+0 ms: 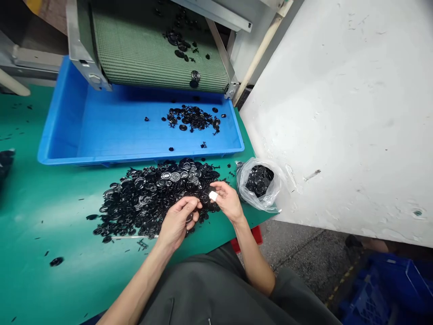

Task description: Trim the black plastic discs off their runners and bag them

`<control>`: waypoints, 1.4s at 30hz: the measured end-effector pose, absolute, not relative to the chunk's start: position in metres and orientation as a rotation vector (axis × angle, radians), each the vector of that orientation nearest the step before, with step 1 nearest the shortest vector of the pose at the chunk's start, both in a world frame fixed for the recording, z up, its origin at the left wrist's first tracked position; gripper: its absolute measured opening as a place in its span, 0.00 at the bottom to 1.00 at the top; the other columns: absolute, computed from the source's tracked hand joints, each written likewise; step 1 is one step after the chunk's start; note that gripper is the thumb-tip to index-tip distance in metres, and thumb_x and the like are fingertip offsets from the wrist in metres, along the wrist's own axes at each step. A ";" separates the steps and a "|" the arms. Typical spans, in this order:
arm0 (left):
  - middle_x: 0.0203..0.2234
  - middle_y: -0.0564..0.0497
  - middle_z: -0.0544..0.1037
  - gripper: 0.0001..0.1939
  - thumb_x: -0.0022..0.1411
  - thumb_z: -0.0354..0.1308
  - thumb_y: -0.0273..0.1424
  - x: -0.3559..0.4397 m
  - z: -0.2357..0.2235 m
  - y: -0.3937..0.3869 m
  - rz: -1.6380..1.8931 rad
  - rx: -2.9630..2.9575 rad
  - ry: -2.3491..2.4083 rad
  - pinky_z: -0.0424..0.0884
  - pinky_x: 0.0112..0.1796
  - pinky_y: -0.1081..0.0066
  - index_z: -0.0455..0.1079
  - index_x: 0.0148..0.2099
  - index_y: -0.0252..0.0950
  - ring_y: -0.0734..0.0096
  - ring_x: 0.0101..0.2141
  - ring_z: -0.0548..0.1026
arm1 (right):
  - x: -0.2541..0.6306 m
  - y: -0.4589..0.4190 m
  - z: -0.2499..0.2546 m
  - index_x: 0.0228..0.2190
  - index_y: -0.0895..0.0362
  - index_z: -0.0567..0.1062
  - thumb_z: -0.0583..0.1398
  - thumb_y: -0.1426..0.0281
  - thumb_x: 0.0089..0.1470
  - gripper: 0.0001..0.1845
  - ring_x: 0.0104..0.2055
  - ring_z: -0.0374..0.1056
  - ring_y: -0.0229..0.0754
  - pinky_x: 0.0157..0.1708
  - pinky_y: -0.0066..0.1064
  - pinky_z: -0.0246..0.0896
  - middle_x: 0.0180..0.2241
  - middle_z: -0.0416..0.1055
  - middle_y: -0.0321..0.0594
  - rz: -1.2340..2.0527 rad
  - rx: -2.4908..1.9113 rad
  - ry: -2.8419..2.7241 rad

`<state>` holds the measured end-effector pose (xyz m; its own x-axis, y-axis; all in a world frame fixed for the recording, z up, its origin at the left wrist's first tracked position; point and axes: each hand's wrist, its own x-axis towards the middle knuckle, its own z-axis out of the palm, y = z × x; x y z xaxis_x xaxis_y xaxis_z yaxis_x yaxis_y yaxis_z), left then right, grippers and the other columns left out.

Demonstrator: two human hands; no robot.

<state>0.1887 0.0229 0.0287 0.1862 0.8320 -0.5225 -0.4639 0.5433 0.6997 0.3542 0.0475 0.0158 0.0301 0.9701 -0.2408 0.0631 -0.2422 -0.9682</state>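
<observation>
A heap of small black plastic parts (pixel 135 203), many of them round and ring-marked, lies on the green table. Over its right front edge, my left hand (pixel 177 221) is closed, with a black round part (pixel 189 218) showing among its curled fingers. My right hand (pixel 228 201) is just to the right, its thumb wrapped in white tape. Its fingers are pinched round a dark disc-like part, partly hidden and hard to tell from the heap behind. Beside this hand stands a clear plastic bag (pixel 241 187), its mouth open, holding black round parts (pixel 260 179).
Behind the heap is a blue tray (pixel 111 131) with scattered black parts, under the end of a green conveyor belt (pixel 152 58) carrying more. A white panel (pixel 338 113) rises at the right. One black disc (pixel 56 261) lies on the green table (pixel 77 289). Blue crates (pixel 382 284) stand below right.
</observation>
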 end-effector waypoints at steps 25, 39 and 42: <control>0.15 0.59 0.65 0.20 0.55 0.65 0.48 0.201 0.015 0.018 0.893 0.522 1.115 0.48 0.15 0.82 0.70 0.31 0.35 0.82 0.16 0.55 | 0.335 0.021 0.021 0.45 0.56 0.75 0.56 0.74 0.55 0.16 0.32 0.69 0.38 0.33 0.29 0.69 0.35 0.71 0.39 0.909 -1.492 -1.633; 0.21 0.58 0.70 0.21 0.59 0.61 0.49 0.195 0.026 0.014 0.824 0.548 1.060 0.49 0.12 0.84 0.63 0.31 0.36 0.83 0.14 0.64 | 0.335 0.019 0.027 0.44 0.54 0.73 0.50 0.75 0.59 0.15 0.37 0.70 0.40 0.41 0.31 0.66 0.33 0.73 0.38 0.987 -1.345 -1.911; 0.22 0.58 0.70 0.20 0.59 0.62 0.47 0.199 0.024 0.016 0.908 0.537 1.049 0.52 0.13 0.84 0.64 0.30 0.36 0.83 0.14 0.64 | 0.337 0.025 0.022 0.43 0.52 0.73 0.50 0.74 0.59 0.15 0.35 0.70 0.40 0.39 0.30 0.66 0.32 0.73 0.36 1.014 -1.369 -1.836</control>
<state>0.1994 0.0162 0.0244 0.2023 0.8415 -0.5009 -0.3750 0.5391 0.7542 0.3366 0.0254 0.0217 -0.2648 0.9636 0.0365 0.4818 0.1650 -0.8606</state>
